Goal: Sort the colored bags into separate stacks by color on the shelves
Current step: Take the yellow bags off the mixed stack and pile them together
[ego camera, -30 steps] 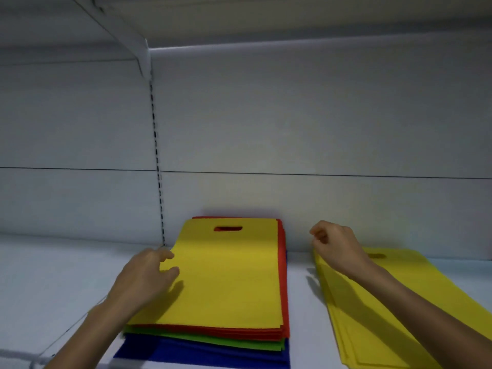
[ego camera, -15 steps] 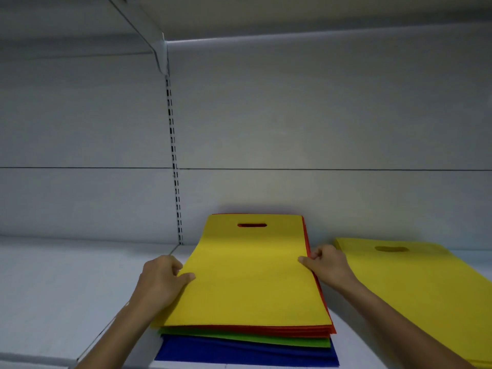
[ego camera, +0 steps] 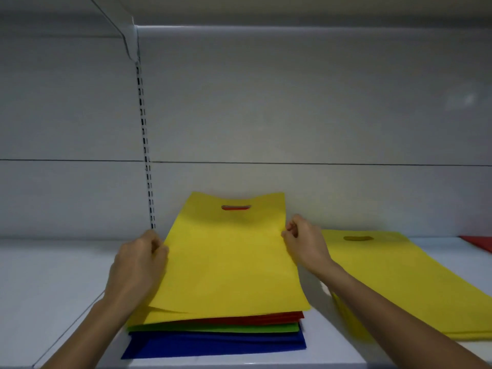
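Observation:
A mixed pile of flat bags lies on the white shelf (ego camera: 53,275): a yellow bag (ego camera: 229,259) on top, then red bags (ego camera: 253,318), green bags (ego camera: 226,327) and blue bags (ego camera: 218,344) below. My left hand (ego camera: 138,265) pinches the top yellow bag's left edge. At its right edge my right hand (ego camera: 306,241) pinches it too. The bag's far end and near edge are raised off the pile. To the right lies a separate stack of yellow bags (ego camera: 394,278), partly crossed by my right forearm.
A red bag corner (ego camera: 479,242) shows at the far right of the shelf. A slotted upright (ego camera: 146,155) runs up the back wall at left, with a bracket and an upper shelf overhead. A seam divides the shelf at the pile's left.
Both hands have closed on the top yellow bag's side edges and lifted it off the pile. My right hand came over from the yellow stack. The camera moved closer.

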`<state>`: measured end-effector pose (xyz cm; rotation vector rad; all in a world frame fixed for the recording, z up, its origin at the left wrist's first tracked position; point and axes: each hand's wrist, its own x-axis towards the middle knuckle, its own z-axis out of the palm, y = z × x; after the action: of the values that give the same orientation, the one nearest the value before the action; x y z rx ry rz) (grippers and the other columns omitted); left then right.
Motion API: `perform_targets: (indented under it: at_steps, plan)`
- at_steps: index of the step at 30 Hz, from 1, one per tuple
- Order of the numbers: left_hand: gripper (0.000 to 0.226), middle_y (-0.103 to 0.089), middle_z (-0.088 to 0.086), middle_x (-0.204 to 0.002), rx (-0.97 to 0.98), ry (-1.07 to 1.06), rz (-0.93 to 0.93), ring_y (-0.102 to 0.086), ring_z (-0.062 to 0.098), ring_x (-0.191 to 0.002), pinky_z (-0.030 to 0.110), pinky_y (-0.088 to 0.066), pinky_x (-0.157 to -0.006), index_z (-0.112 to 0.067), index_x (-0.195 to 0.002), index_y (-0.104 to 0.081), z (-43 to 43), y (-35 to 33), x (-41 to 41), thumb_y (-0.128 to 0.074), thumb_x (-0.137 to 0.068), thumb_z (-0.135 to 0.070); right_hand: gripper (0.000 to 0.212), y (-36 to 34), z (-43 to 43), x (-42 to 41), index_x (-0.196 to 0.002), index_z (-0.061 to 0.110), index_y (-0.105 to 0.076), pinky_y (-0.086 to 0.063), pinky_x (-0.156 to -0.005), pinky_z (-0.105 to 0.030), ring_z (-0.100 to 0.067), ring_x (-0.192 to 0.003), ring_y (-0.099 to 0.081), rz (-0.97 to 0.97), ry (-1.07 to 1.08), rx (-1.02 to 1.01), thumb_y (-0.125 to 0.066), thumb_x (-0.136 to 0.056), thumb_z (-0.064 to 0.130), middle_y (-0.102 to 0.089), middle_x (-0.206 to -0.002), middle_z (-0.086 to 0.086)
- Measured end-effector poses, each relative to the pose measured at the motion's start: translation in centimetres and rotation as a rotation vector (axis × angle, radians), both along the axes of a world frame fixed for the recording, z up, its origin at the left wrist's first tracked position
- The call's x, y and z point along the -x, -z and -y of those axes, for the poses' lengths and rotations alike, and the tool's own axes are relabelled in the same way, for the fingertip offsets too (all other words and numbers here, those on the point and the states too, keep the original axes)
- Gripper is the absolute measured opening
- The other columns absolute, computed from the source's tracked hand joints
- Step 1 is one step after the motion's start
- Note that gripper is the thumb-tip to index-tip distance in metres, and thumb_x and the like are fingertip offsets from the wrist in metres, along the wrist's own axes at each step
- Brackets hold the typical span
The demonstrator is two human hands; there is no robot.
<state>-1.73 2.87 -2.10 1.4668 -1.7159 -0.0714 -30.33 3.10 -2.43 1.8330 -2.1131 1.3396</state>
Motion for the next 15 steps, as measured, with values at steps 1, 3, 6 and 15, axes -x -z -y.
perform_targets:
  at_steps: [1,3,6,15]
  plan:
    - [0.004,-0.064,0.005,-0.083,0.005,0.03,-0.031,-0.054,0.023,-0.072,0.036,-0.046,-0.062,-0.011,-0.088,-0.057,-0.2,-0.5,0.5,-0.054,-0.089,-0.014,0.014,-0.7,-0.2,0.4,-0.081,0.017,-0.047,-0.039,-0.065,-0.034,-0.029,-0.079,-0.056,0.019,0.0,0.036,-0.059,-0.086,0.012,-0.047,-0.062,0.005]
    - [0.015,-0.065,0.008,-0.09,0.024,0.105,-0.086,-0.055,0.025,-0.075,0.033,-0.043,-0.063,-0.015,-0.103,-0.057,-0.6,-1.6,1.7,-0.055,-0.089,-0.01,0.01,-2.5,-1.0,1.4,-0.094,0.01,-0.053,-0.04,-0.069,-0.034,-0.028,-0.079,-0.057,0.043,0.004,0.127,-0.059,-0.086,0.01,-0.048,-0.061,0.007]
    - [0.024,-0.068,0.011,-0.104,0.081,0.186,-0.075,-0.062,0.028,-0.086,0.033,-0.047,-0.076,-0.014,-0.106,-0.067,-1.3,-3.4,4.1,-0.056,-0.087,-0.005,0.008,-5.4,-2.5,3.7,-0.094,0.006,-0.062,-0.036,-0.066,-0.025,-0.024,-0.078,-0.06,0.03,0.029,0.202,-0.06,-0.087,0.008,-0.064,-0.074,-0.005]
    - [0.031,-0.065,0.003,-0.109,0.051,0.359,-0.012,-0.06,0.017,-0.093,0.028,-0.043,-0.077,-0.02,-0.117,-0.062,-2.9,-5.1,14.6,-0.056,-0.087,-0.017,0.045,-8.1,-8.8,13.6,-0.13,0.009,-0.051,-0.035,-0.091,-0.021,-0.02,-0.117,-0.051,-0.092,0.142,0.024,-0.061,-0.088,0.022,-0.054,-0.132,-0.005]
